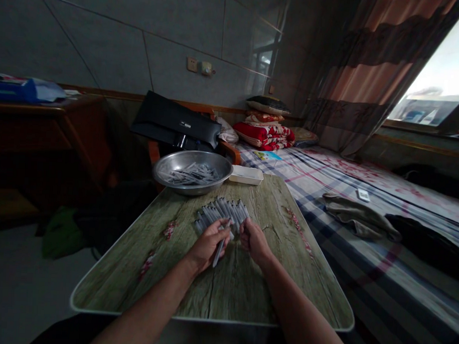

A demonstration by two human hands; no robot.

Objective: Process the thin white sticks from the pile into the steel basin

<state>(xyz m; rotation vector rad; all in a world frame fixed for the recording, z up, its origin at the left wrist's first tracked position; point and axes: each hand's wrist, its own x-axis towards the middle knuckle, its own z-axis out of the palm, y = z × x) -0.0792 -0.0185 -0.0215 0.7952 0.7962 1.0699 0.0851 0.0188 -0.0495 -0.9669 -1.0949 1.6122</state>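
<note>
My left hand [208, 245] is closed around a slim, whitish pen-like tube [218, 251], which slants down toward me. My right hand [254, 240] is curled with its fingertips pinched together at the right end of a row of similar tubes [221, 210]. Whatever sits between those fingers is too small to make out. The row lies on the wood-patterned table [180, 280], just beyond both hands. A wide metal basin [162, 178] at the far left of the table holds many more such tubes.
Beside the basin is a shallow white tray [248, 180]. A black case [178, 121] leans on a chair behind it. To the right, a bed with a checked sheet [307, 195] carries a phone-like white object [363, 195] and clothes. A wooden desk [66, 111] stands left.
</note>
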